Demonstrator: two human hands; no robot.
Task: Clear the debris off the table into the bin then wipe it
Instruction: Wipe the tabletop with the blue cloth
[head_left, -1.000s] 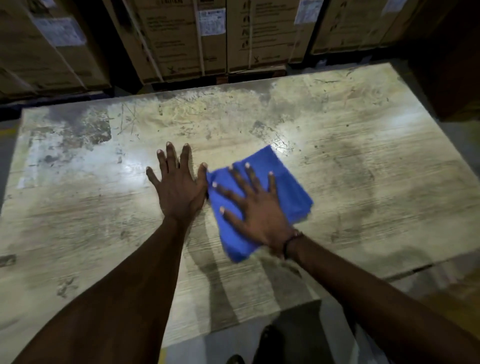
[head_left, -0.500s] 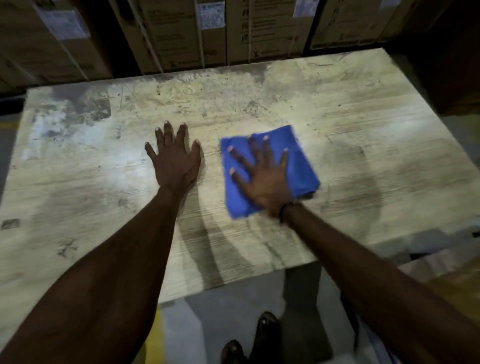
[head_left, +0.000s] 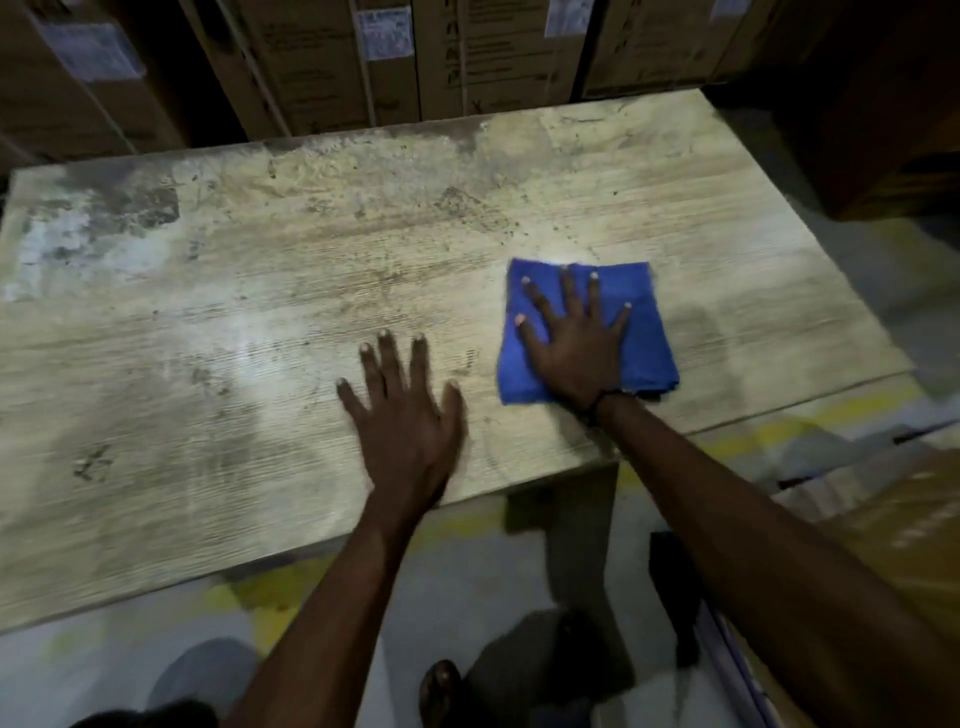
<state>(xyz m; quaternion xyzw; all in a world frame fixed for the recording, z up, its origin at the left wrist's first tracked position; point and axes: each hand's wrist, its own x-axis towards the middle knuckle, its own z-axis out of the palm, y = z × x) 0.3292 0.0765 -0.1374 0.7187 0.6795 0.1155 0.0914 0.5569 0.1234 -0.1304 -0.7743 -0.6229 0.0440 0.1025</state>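
A folded blue cloth (head_left: 649, 332) lies on the worn, stained wooden table (head_left: 260, 312), near its front right part. My right hand (head_left: 576, 343) presses flat on the cloth with its fingers spread. Left of it, my left hand (head_left: 405, 415) rests flat on the bare tabletop close to the front edge, fingers straight, holding nothing. No bin and no loose debris show in this view.
Stacked cardboard boxes (head_left: 322, 62) stand right behind the table's far edge. A cardboard box (head_left: 904, 530) sits on the floor at the right. My feet (head_left: 441, 691) stand on the grey floor with yellow markings below the table's front edge.
My right hand has slid the blue cloth to the right and toward the front edge. My left hand shifted nearer the front edge. The camera view swung left.
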